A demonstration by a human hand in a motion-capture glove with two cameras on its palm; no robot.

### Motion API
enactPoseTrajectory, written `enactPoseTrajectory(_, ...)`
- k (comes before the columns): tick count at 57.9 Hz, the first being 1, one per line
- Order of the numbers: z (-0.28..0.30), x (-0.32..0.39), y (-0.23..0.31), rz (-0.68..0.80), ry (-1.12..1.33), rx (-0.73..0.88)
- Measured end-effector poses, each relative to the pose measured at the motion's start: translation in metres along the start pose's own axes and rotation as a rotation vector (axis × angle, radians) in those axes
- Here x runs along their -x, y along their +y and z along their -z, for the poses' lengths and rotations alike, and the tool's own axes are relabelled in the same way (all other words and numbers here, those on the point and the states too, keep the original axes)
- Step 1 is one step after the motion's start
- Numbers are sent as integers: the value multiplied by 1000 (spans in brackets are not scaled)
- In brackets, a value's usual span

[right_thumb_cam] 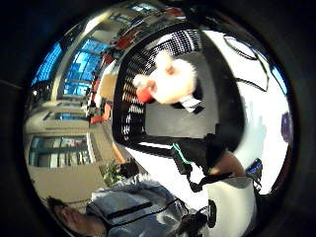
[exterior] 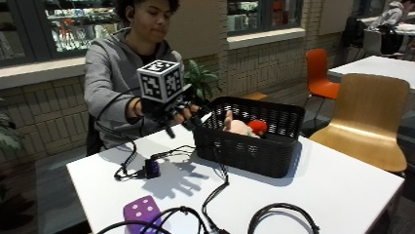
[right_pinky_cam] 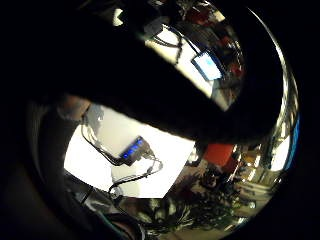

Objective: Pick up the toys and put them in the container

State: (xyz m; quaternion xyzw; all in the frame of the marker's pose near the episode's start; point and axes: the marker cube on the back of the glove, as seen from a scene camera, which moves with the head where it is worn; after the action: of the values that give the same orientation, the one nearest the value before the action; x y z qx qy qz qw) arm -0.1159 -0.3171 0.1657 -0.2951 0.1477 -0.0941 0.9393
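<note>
On the near-left part of the white counter (exterior: 337, 190) lay a purple soft-looking dice-shaped toy with white spots (exterior: 141, 210), well apart from the basket, so it was likely the piece not yet collected. Further back, the black-gloved right hand (exterior: 174, 113) hung in the air above the counter, just beside the left rim of the black woven plastic basket (exterior: 250, 151), its fingers spread and relaxed and holding nothing. That position suited a hand that had no toy to carry and stood free between the container and the toy outside it. The other hand could not be seen in the outside view. To the right, inside the basket, a pale plush toy with a red part (exterior: 243, 127) rested against the far wall, low enough that only its upper half showed above the rim; the thumb-side palm view looked down on it (right_thumb_cam: 170, 81) lying on the basket's dark floor.
</note>
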Motion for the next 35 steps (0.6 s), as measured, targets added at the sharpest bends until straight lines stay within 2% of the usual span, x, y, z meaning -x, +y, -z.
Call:
enactPoseTrajectory(19, 11, -169, 20, -364, -30, -14)
enactPoseTrajectory(27, -7, -211, 8, -485, -65, 45)
enactPoseTrajectory(35, -40, -226, -7, -537, -122, 125)
